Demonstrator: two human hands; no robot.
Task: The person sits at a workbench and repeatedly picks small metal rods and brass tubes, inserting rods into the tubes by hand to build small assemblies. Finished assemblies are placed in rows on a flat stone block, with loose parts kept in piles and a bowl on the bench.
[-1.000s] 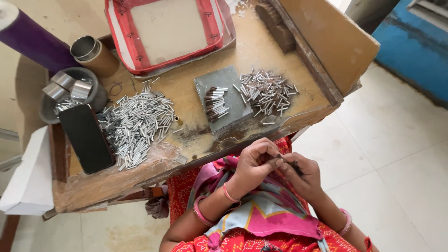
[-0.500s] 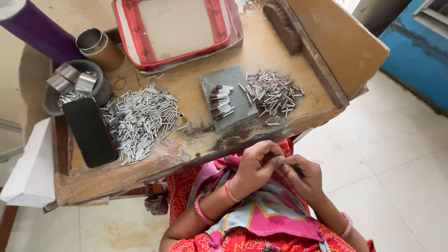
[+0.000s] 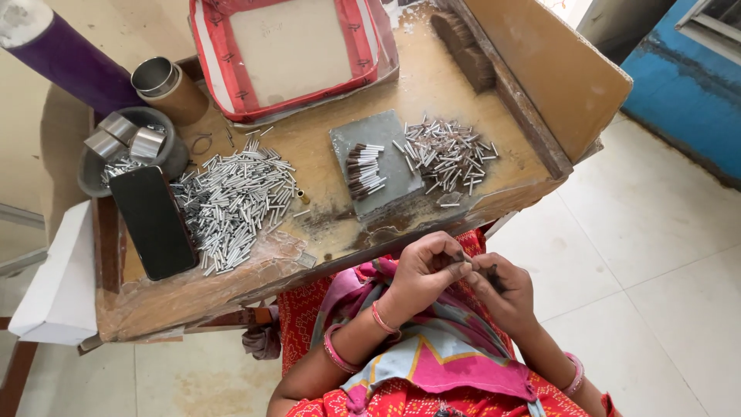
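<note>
Being pinched between the fingertips of the left hand (image 3: 423,272) and the right hand (image 3: 503,292), a small dark tube-like piece (image 3: 460,258) is being held over the lap, just below the worn wooden table (image 3: 324,232). On it, a large pile of silver tubes (image 3: 235,201), a smaller pile (image 3: 448,154), a grey slab (image 3: 397,166) with dark-tipped tubes (image 3: 363,170) and a black phone (image 3: 154,222) are being kept.

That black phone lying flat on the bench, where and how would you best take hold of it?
Grip the phone across its two long edges, coming from straight above. It lies flat and screen-up on the wooden bench, so only its thin sides offer purchase. Start at the near end, by the bench's front edge: the pile of metal tubes crowds its right side and the grey bowl its far end.
</note>
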